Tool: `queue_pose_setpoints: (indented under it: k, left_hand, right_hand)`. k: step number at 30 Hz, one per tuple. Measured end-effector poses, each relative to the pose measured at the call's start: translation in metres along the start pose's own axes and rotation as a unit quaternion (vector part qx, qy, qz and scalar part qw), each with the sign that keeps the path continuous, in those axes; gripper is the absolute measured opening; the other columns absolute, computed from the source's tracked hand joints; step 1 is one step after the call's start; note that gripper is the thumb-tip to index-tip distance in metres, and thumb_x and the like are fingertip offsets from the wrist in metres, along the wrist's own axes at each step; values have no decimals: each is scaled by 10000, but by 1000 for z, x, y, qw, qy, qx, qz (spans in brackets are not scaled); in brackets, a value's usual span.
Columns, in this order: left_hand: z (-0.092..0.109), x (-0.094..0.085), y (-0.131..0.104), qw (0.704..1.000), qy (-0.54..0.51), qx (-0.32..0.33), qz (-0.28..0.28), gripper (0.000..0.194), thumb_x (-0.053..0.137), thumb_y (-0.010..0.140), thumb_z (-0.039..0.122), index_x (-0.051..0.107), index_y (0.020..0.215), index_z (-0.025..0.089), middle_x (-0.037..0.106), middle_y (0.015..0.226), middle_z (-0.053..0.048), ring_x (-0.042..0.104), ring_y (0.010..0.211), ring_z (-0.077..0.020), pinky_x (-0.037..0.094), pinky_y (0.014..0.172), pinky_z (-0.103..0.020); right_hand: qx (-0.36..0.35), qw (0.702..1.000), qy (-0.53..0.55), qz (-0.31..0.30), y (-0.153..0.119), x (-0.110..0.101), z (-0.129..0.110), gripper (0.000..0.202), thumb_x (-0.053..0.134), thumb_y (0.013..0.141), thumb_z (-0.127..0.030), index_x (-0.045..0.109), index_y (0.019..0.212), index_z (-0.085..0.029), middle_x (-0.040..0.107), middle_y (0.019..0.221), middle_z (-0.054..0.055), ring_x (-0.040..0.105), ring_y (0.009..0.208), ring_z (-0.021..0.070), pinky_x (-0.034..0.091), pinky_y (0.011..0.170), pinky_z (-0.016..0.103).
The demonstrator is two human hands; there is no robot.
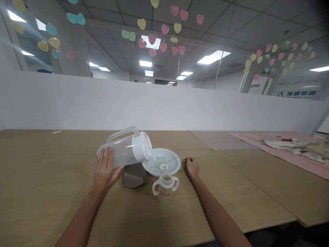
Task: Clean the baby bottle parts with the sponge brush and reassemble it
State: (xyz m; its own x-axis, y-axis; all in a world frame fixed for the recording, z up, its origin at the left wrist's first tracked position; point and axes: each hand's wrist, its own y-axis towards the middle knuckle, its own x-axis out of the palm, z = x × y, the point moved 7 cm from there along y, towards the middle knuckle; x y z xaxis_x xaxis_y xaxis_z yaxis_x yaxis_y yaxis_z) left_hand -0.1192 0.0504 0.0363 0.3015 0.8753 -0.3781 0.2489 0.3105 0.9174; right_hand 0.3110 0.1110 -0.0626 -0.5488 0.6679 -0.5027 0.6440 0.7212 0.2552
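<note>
A translucent plastic pitcher (122, 151) with a white lid is tipped to the right, its handle uppermost. My left hand (104, 166) grips its base end from the left. The lid end hangs over the left rim of a white plate (176, 168). In front of the plate stands an upright clear baby bottle (165, 190) with two white handles and an uncovered mouth. A white bottle top (163, 168) and a clear piece (159, 160) lie on the plate. My right hand (192, 167) rests on the table right of the plate, fingers curled in with nothing showing in them.
Below the pitcher's lid lies a round dark metal tray (134, 175). A small green item (181, 170) sits between plate and right hand. Pink cloth (257, 140) with crumpled fabrics (300, 147) covers the far right. A low white wall (154, 106) closes off the table's back.
</note>
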Motion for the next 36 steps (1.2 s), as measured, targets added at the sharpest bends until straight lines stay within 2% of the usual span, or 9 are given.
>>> queue_pose_setpoints:
  k: [31, 36]
  left_hand:
    - [1, -1, 1, 1000, -8, 5, -8, 835, 542, 813, 460, 106, 1454, 151, 297, 1455, -195, 232, 1356, -361, 156, 1095, -578]
    - [1, -3, 2, 1000, -3, 1, 5, 835, 554, 806, 455, 127, 1450, 139, 307, 1448, -205, 229, 1355, -371, 176, 1090, -581]
  right_hand:
    - [0, 1000, -6, -8, -1, 1, -1, 364, 370, 799, -319, 695, 823, -156, 689, 793, 80, 611, 755, 197, 374, 608, 244]
    - [-5, 1000, -6, -10, -1, 1, -1, 374, 363, 805, -322, 698, 834, -158, 687, 790, 78, 610, 744, 196, 372, 601, 248]
